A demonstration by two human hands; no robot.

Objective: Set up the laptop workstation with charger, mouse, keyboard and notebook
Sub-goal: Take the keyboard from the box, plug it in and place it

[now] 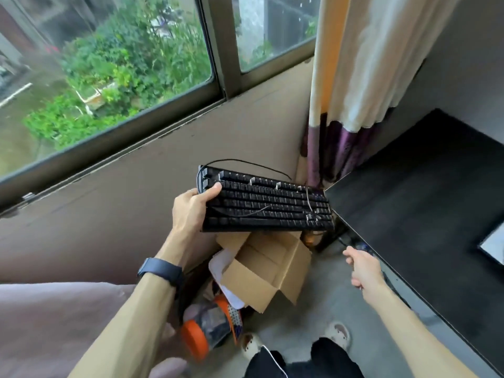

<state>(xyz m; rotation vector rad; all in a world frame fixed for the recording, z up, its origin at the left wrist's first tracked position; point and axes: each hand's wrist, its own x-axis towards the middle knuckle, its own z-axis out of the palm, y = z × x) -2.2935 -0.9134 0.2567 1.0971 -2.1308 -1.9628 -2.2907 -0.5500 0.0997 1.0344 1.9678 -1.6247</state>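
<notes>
A person standing by the window point(109, 77) holds a black keyboard point(267, 205) in the air above an open cardboard box point(261, 274) on the floor point(321, 304), with the keyboard's right end close to the near corner of the dark table point(422, 200). The left hand point(191, 208), a dark band point(161, 270) at its wrist, grips the keyboard's left end, thumb lying across the upper keys and fingers hidden beneath. The keyboard's thin black cable point(245, 162) loops loose behind it, and a paler strand trails across the keys. The right hand point(362, 268) hangs just beside the table's front edge with its fingers loosely curled; whether it holds anything cannot be told from here. A pale flat corner point(493, 246) shows on the table at the far right, possibly the laptop, though too little of it is in view to be sure. A jar with an orange lid point(207, 328) lies by the box, and a cream and purple curtain point(354, 77) hangs in the corner. The step in hand appears to be bringing the keyboard to the table. The next move would call for swinging it right and over the table's edge, laying it flat on the dark surface, and keeping the dangling cable from snagging on the box flaps or the table corner. No charger, mouse or notebook is in view.
</notes>
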